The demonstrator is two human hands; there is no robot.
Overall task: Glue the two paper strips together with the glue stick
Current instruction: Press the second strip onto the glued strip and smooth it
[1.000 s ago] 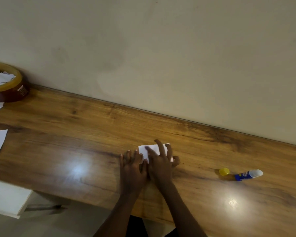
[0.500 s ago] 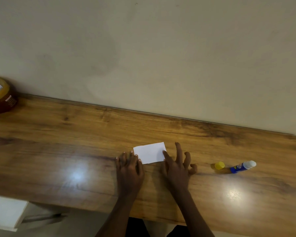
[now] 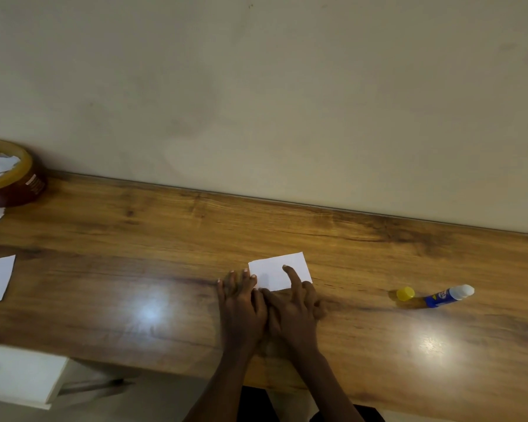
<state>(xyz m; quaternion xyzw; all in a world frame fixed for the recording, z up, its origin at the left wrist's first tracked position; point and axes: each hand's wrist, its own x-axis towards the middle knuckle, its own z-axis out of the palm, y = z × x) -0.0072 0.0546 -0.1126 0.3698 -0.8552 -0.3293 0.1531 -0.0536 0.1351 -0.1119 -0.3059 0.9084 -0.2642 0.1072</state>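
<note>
Both hands flat on the bench (image 3: 134, 239), left hand (image 3: 241, 309) and right hand (image 3: 293, 315) side by side, fingers spread, pressing the white paper (image 3: 279, 269); right of the paper lie the yellow cap (image 3: 405, 293) and open glue stick (image 3: 448, 296), tape roll (image 3: 16, 181) far left

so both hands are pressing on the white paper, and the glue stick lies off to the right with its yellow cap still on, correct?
Not quite: the cap is off. In the head view the yellow cap lies on the table just left of the glue stick, whose white tip is bare. The rest holds: the left hand and right hand are on the white paper, glue stick off to the right.
</note>
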